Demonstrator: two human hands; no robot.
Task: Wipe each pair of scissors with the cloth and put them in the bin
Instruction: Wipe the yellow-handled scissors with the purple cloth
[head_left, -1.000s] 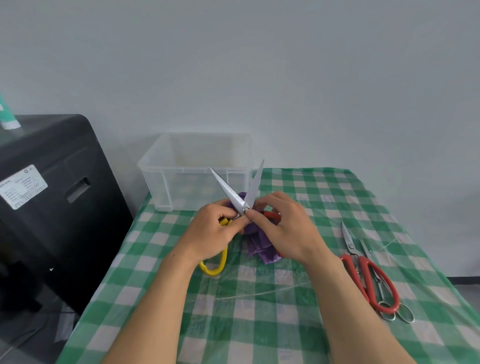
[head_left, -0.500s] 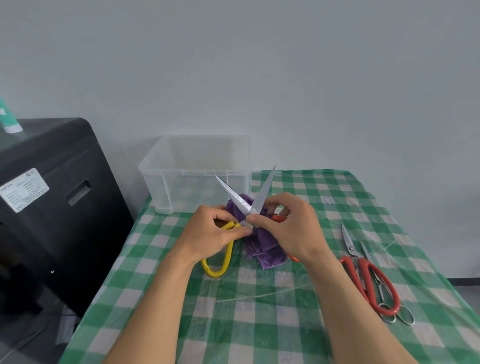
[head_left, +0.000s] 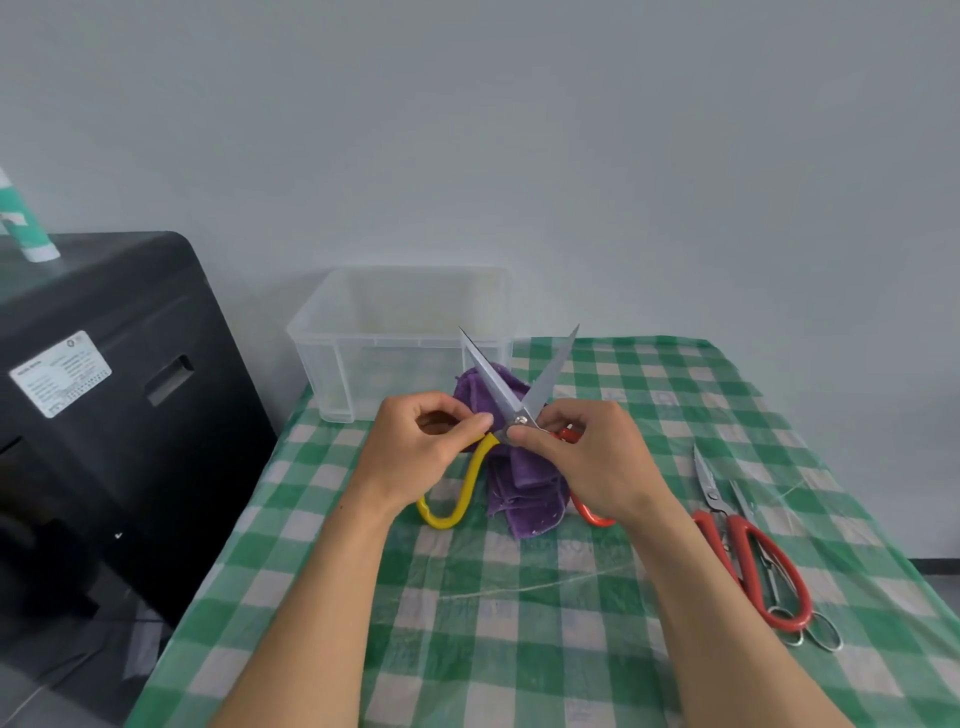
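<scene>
Right, wipe step is on the yellow-and-red scissors (head_left: 521, 420), held up over the table (head_left: 519, 649) just in front of the clear bin (head_left: 363, 364), not in it. Left hand (head_left: 421, 452) pinches the yellow handle shank just below the pivot, right hand (head_left: 592, 457) pinches at the pivot on the red-handle side; both sets of fingers are curled tight, so neither hand is free. Blades are spread in a V, tips up and away toward bin and wall. Long axis runs near-to-far from the person, loops low and toward them: yellow loop on the left, red loop mostly hidden under the right wrist. Purple cloth (head_left: 524, 488) is bunched behind the blades and hangs under the pivot between the loops; can't tell which hand has it, or whether it touches the table. My read: cloth isn't wrapped on the steel yet, so fold it round one blade and stroke pivot to tip, fingers on the spine side, never sliding along the edge. Do both faces of each blade while open, then close before binning. Risks: open tips close to fingertips, and a pinch at the pivot if the blades snap shut. Red-handled shears (head_left: 714, 499) and small steel scissors (head_left: 742, 501) lie on the table to the right, not yet done
</scene>
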